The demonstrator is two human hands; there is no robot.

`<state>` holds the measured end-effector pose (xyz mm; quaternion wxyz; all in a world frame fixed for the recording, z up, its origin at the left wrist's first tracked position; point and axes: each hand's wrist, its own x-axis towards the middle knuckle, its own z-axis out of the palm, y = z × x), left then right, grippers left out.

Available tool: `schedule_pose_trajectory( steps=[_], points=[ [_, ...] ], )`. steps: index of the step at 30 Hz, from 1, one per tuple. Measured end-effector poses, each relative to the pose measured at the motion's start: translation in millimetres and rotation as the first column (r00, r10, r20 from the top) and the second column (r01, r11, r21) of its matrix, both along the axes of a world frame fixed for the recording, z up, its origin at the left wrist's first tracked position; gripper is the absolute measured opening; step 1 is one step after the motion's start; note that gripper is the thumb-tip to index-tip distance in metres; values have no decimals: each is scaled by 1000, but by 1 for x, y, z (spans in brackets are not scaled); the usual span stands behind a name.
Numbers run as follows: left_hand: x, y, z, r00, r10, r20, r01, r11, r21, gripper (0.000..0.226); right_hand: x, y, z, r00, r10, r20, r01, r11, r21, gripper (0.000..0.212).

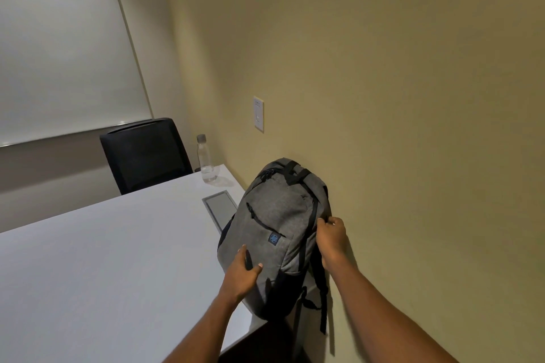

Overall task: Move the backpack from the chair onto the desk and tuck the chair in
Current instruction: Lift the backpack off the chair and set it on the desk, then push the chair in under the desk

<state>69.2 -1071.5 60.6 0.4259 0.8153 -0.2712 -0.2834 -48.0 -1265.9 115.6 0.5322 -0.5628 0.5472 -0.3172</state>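
Note:
The grey backpack (275,225) with black straps and a small blue logo patch lies tilted on the right end of the white desk (103,259), leaning against the yellow wall, its bottom hanging over the desk's near corner. My left hand (241,272) presses flat on the lower front of the bag, fingers spread over the fabric. My right hand (331,237) pinches the bag's right side near the zipper. A black chair (144,153) stands at the far end of the desk. The chair the bag came from is out of view.
A clear plastic bottle (205,159) stands at the desk's far right corner. A grey cable hatch (219,206) is set into the desk just left of the bag. A white wall switch plate (258,113) sits above. A pale blind covers the far wall.

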Motion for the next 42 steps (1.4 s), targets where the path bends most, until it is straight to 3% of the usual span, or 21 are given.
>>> schedule_pose_trajectory(
  steps=[8, 17, 27, 42],
  points=[
    [-26, 65, 4, 998, -39, 57, 38, 999, 17, 80, -40, 79, 2, 996, -2, -86, -1, 999, -42, 47],
    [-68, 213, -8, 982, -128, 141, 118, 990, 76, 76, -114, 245, -27, 968, 22, -248, -54, 991, -122, 50],
    [-113, 389, -25, 957, -268, 114, 251, 957, 143, 76, -183, 439, -86, 926, 90, -367, -106, 994, -24, 56],
    [-123, 533, -55, 971, -227, 77, 185, 914, 360, 69, -177, 583, -132, 823, 371, -431, -370, 925, 89, 54]
  ],
)
